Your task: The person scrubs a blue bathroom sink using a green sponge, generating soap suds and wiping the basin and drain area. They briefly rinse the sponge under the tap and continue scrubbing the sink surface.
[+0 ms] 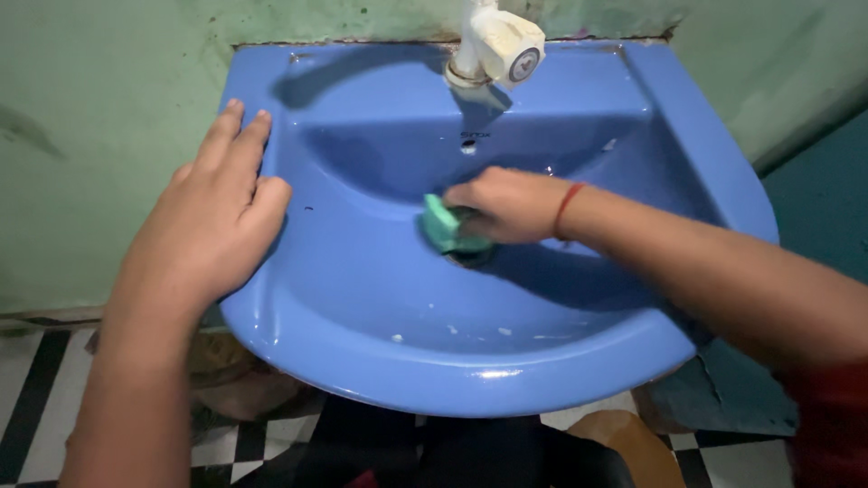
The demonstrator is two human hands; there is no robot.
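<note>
Green sponge (440, 223) sits at the bottom of the blue sink (362, 343), right over the drain (470, 256), roughly mid-basin. It's under the fingertips of the right hand (506, 204); sponge pokes out on the hand's left side, rest hidden beneath the fingers.

Near edge: the sink's front rim curves toward the camera, w/ a few small white specks on the inner slope just behind it. Below the rim, a black-and-white checked floor (27, 398) and sth brown, too dark to make out. Nothing else in the basin but the sponge; drain mostly covered by sponge and hand.

Right hand: fingers curled down, closed on the sponge, pressing it to the basin floor. Red thread band (567, 208) on the wrist; forearm comes in over the sink's right rim.

Left hand (212, 226): open, flat, palm down on the sink's left rim, fingers together and pointing toward the back-left corner. Holds nothing.

Further back: small overflow hole in the rear basin wall, then a white tap (500, 45) at the centre of the back edge. Stained green wall (108, 108) behind.
</note>
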